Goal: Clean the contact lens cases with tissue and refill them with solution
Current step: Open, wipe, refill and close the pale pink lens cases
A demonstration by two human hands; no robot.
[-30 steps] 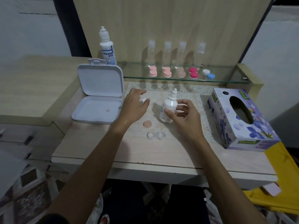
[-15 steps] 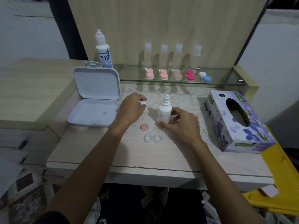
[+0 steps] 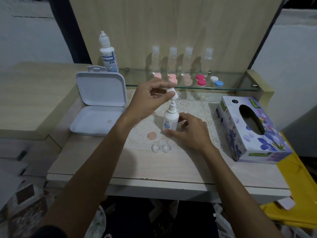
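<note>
A small white solution bottle [image 3: 170, 120] stands upright on the lace mat, its nozzle bare. My right hand [image 3: 189, 132] grips its lower body. My left hand [image 3: 151, 98] holds the bottle's white cap [image 3: 172, 92] between thumb and fingers just above the nozzle. In front of the bottle lies an open clear contact lens case [image 3: 161, 148] with two wells. One pink lid [image 3: 152, 136] lies flat to its left. The floral tissue box [image 3: 249, 129] sits at the right.
An open white plastic box [image 3: 98, 107] lies at the left. On the glass shelf [image 3: 236, 88] at the back stand a large Dream Eye bottle [image 3: 109, 56], several clear bottles [image 3: 181, 60] and several coloured lens cases [image 3: 201, 80]. A yellow object [image 3: 295, 194] lies at the lower right.
My left hand picked the white cap up from the mat and raised it above the nozzle. The bottle stayed standing on the mat in my right hand.
</note>
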